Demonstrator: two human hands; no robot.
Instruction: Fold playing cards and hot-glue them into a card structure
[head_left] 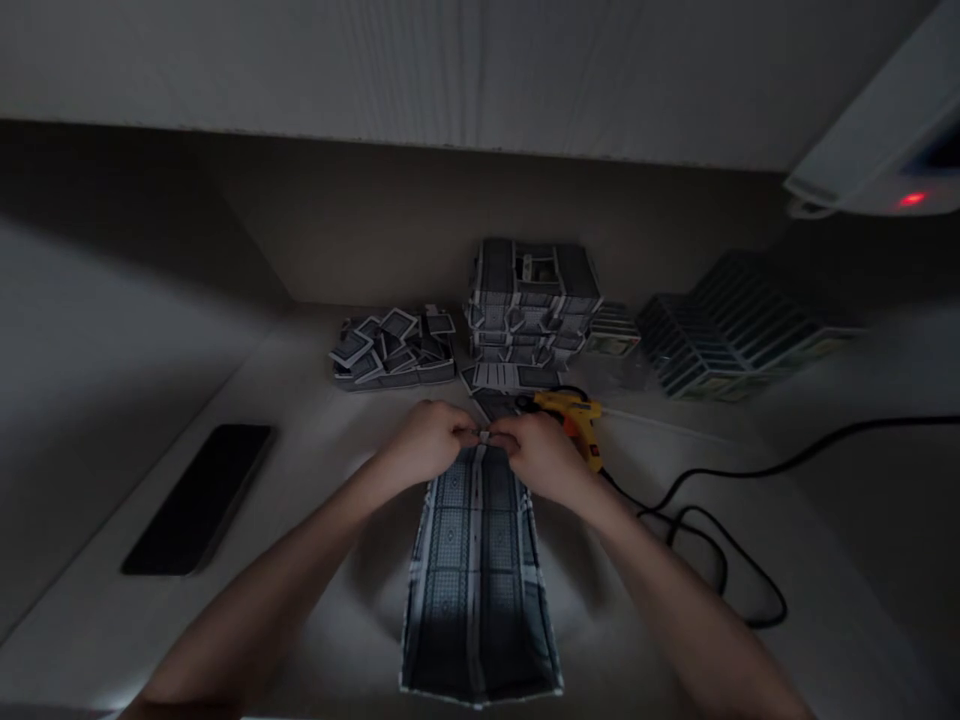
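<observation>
A long trough-like piece (450, 560), apparently put together from patterned cards with pale seams, lies lengthwise in front of me, its raised sides running toward me. My left hand (433, 440) pinches its far end from the left. From the other side my right hand (547, 455) pinches the same end, the fingertips of both hands nearly meeting at a small pale bit there. What exactly sits between the fingertips is too small and dark to make out. Right behind my right hand lies a yellow glue gun (589, 430), partly hidden by it.
A stacked card structure (532, 310) stands at the back, beside a pile of loose cards (394, 345). Rows of card boxes (720, 330) are at the back right. A black phone (199, 500) lies left. A black cable (750, 470) loops on the right. A shelf (420, 80) overhangs.
</observation>
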